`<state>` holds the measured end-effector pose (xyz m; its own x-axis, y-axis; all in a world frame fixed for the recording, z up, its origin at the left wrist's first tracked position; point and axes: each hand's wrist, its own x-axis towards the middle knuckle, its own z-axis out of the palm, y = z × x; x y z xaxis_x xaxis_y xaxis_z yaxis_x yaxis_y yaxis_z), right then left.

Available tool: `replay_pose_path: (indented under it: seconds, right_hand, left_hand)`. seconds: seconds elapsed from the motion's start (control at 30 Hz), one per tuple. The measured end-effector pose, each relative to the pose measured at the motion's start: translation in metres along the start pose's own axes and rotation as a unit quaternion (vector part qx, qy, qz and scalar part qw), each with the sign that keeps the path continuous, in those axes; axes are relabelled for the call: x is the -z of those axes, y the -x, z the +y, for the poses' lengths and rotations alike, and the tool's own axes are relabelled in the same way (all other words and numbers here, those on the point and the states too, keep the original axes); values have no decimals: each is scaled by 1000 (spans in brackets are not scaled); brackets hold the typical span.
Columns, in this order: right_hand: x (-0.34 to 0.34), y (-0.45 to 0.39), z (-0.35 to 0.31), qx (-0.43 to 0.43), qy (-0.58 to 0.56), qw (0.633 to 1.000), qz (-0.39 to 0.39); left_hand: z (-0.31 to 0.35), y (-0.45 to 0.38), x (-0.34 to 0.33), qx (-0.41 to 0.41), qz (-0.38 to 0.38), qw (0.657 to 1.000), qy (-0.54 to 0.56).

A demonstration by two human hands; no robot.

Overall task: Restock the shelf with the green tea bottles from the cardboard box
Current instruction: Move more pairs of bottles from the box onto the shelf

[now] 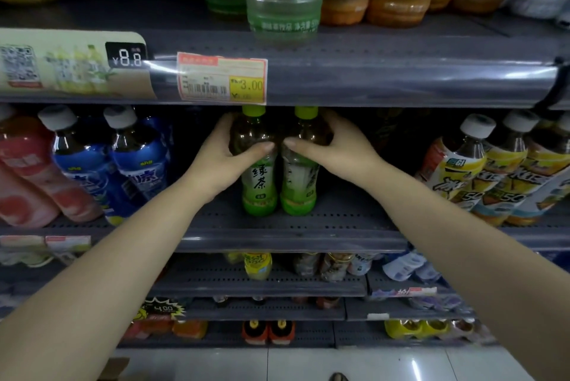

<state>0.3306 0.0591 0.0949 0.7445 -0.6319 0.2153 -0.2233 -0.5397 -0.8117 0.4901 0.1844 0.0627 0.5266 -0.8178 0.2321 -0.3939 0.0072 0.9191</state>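
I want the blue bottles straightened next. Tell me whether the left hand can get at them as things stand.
Probably not yet: the left hand is wrapped around a green tea bottle. The blue bottles stand just left on the same shelf, nothing between.

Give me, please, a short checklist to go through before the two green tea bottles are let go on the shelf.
1. Left hand has a grip on the left green tea bottle: ok.
2. Right hand has a grip on the right green tea bottle: ok.
3. Both bottles upright, bases on the middle shelf: ok.
4. Green caps clear of the shelf edge above: cannot tell, the price tag overlaps them.
5. Free space behind the bottles: cannot tell, too dark.
6. Neighbouring blue bottles and yellow bottles apart from the pair: ok.
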Motion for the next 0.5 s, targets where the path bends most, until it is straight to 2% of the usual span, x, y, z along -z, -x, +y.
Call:
replay_pose_path:
  seconds: [0.1, 0.17, 0.3, 0.37, 0.5]
  right_hand:
    - [-20, 0, 3, 3, 16, 995, 101]
    - [-28, -2, 6, -1, 27, 993, 118]
    - [-20, 7, 16, -21, -47, 999, 11]
    - [-17, 17, 29, -13, -8, 999, -31]
    - [-36, 25, 54, -98, 15, 995, 4]
  left_hand:
    - [0, -5, 13, 9, -37, 999, 2]
    - [1, -6, 20, 18, -63, 998, 0]
    - [-6, 4, 14, 38, -60, 997, -39]
    - [-18, 14, 8, 60, -55, 996, -45]
    - [-43, 24, -2, 98, -11, 993, -64]
